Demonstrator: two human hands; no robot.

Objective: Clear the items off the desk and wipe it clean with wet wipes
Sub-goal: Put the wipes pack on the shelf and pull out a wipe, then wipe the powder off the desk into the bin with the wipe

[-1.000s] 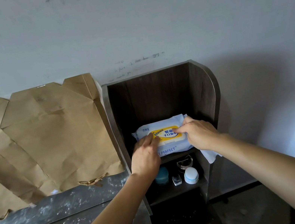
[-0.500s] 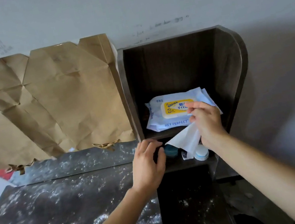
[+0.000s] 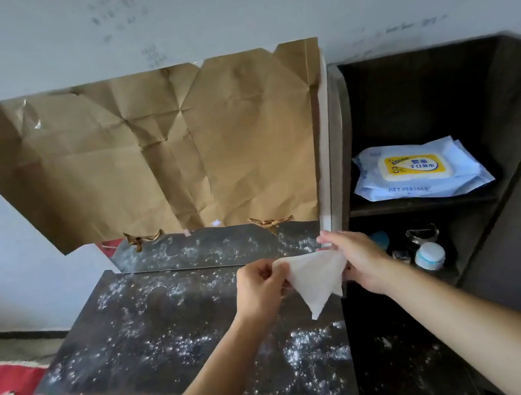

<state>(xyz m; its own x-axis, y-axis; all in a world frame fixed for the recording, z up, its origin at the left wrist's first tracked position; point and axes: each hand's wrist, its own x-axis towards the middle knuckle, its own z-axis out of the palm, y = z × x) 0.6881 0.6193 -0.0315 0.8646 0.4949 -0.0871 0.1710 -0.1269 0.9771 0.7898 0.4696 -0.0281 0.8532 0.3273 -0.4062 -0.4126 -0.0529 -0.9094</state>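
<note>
One wipe (image 3: 314, 274), one pack (image 3: 421, 172), perhaps four shelf items (image 3: 430, 256).

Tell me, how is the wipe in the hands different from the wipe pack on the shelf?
The wipe is one thin, plain white sheet; the pack is thick, pale blue, with a yellow lid. The wipe hangs in the air, pinched by the left hand and right hand; the pack lies flat on the shelf. Both look pale and soft.
</note>
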